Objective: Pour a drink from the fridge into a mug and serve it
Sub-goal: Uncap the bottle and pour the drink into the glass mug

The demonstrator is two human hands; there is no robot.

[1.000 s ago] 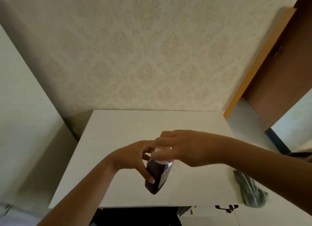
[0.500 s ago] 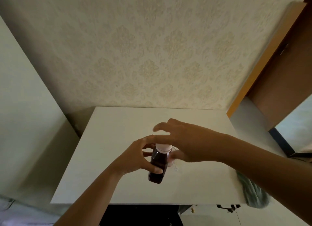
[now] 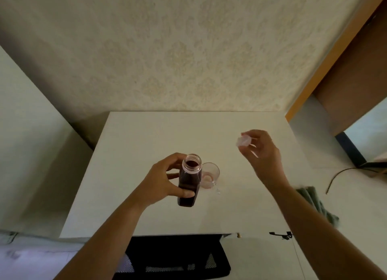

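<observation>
A clear bottle of dark purple drink (image 3: 188, 181) is held upright over the white table (image 3: 146, 137) by my left hand (image 3: 161, 181), gripped around its body. Its mouth is uncovered. My right hand (image 3: 261, 152) is raised to the right and pinches the pale bottle cap (image 3: 244, 141) between its fingertips. A small clear glass mug (image 3: 210, 175) stands on the table just behind and to the right of the bottle, partly hidden by it. A few drops lie on the table beside the mug.
A green cloth (image 3: 314, 200) hangs at the table's right edge. A dark cable (image 3: 339, 175) lies on the surface to the right. A black mesh chair back (image 3: 178, 256) sits below the table's near edge. Patterned wallpaper rises behind the table.
My right hand has lifted the cap off the bottle and swung away to the right. The bottle now stands open in my left hand, and the mug behind it has come into sight.
</observation>
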